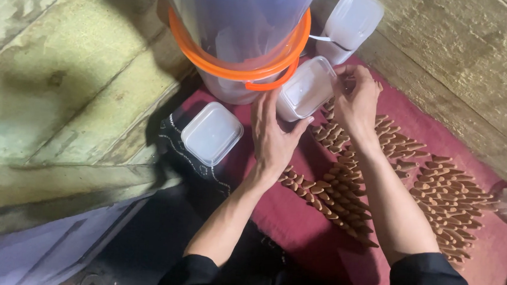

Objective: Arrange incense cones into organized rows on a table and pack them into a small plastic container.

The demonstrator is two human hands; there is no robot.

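The left hand (273, 135) lies flat and open, palm down, with its fingers spread against the near side of a small clear box (305, 88). It is not closed around it. The right hand (357, 99) curls over the far end of the same box, fingers bent on its top edge, so it grips the box there.

The box is tipped up on its side and leans on a big clear bucket (242, 36) with an orange rim and handle. The box touches the bucket's low wall.

Just beside the box, on the side away from the bucket, brown cones (335, 194) lie in neat rows on a red cloth (295, 221). The rows start right under the right hand and run toward the person. More brown cones (449, 201) lie farther out.

Another clear box with a lid (212, 133) sits near the bucket, left of the left hand, with a small gap between. A third clear box (352, 22) stands behind the tipped box, close to the wooden wall (446, 60).

There is a bare strip of cloth between the left wrist and the lidded box.
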